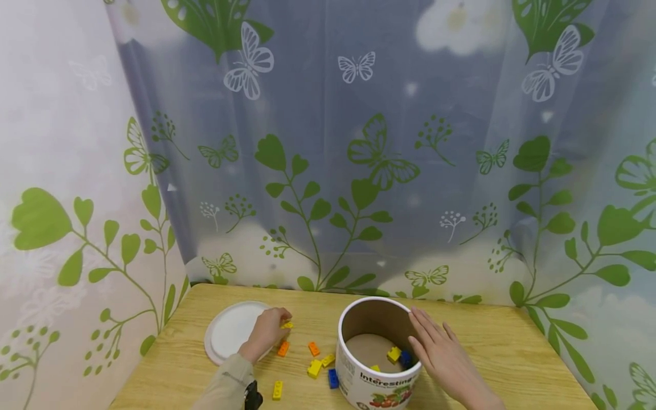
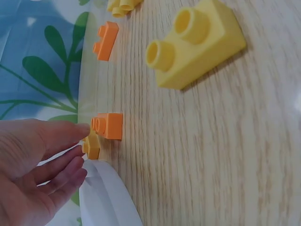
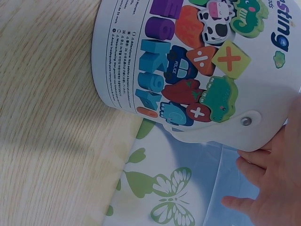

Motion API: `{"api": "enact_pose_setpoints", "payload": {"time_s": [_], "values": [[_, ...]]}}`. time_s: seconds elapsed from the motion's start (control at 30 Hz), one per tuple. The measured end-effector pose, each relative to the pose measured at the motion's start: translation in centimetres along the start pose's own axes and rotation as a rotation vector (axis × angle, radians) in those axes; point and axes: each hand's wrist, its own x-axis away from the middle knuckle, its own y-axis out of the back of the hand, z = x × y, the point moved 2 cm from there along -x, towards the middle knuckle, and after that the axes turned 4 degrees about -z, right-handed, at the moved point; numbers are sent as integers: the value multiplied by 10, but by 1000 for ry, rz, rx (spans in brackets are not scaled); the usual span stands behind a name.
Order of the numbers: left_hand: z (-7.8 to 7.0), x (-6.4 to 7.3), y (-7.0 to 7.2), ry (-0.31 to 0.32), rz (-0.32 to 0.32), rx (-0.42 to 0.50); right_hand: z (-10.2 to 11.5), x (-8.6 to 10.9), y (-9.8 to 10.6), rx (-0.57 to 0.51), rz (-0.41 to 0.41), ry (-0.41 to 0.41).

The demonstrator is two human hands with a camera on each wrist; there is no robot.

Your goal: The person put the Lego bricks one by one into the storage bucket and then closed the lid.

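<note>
My left hand (image 1: 267, 332) is over the right edge of the white lid (image 1: 233, 330). Its thumb and forefinger pinch a small yellow toy brick (image 2: 93, 145); the other fingers are loosely bent. An orange brick (image 2: 112, 126) lies right beside that brick. My right hand (image 1: 445, 356) rests with straight fingers against the right side and rim of a white bucket (image 1: 353, 364) with printed pictures. Inside the bucket are a yellow brick (image 1: 393, 355), a blue brick (image 1: 405, 359) and another yellow one, partly hidden by the rim.
Between lid and bucket lie a second orange brick (image 1: 314, 348), yellow bricks (image 1: 314, 368) and a blue brick (image 1: 333, 378) close to the bucket's wall. A yellow brick (image 1: 277, 390) sits nearer the front. A patterned curtain (image 1: 328, 171) hangs behind the wooden table (image 1: 512, 353).
</note>
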Motion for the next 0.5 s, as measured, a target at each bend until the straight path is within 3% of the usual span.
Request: {"api": "enact_pose_setpoints", "payload": {"time_s": [0.33,0.5], "values": [[0,-1,-4,-114,40,-65,0,-1,0,0,-1,2],[-5,0,-1,-93,49,-37,0,0,0,7,-7,6]]}}
